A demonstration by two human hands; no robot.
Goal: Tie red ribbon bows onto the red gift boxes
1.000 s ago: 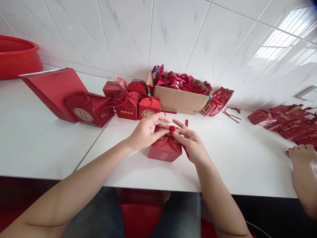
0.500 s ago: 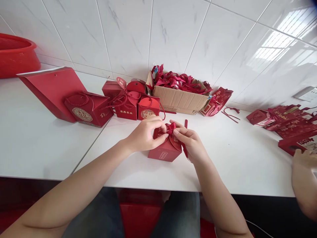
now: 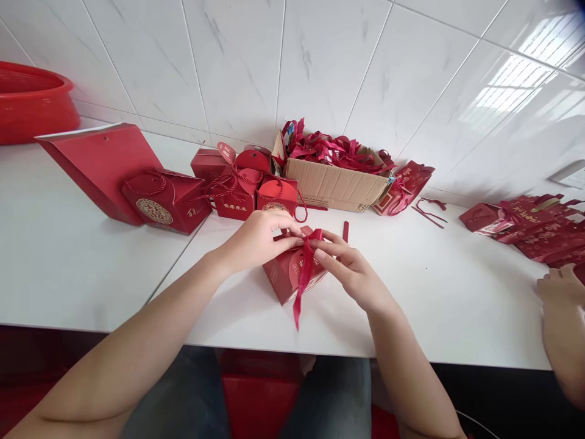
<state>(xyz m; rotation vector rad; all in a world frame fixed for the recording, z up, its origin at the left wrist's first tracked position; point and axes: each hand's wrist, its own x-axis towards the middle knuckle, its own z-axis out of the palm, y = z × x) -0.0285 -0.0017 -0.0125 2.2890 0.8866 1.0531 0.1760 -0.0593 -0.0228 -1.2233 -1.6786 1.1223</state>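
Note:
A small red gift box (image 3: 284, 275) stands turned at an angle on the white table, near its front edge. On its top is a red ribbon (image 3: 305, 274) gathered at a knot, with one tail hanging down the side facing me and onto the table. My left hand (image 3: 260, 239) reaches in from the left, thumb and fingers pinched on the ribbon at the knot. From the right, my right hand (image 3: 351, 265) touches the ribbon at the knot, its fingers spread over the box's top. The fingertips partly hide the knot.
Behind stands a cardboard box (image 3: 336, 183) full of red ribbons. Several red gift boxes (image 3: 235, 201) and a large red bag (image 3: 109, 171) are at the left, beyond them a red basin (image 3: 36, 110). Another person's hand (image 3: 562, 285) is by gift boxes (image 3: 539, 225) at the right.
The gift box has turned, so another corner faces me. The ribbon's tail now hangs down in front. My right hand's fingers have spread from their pinch.

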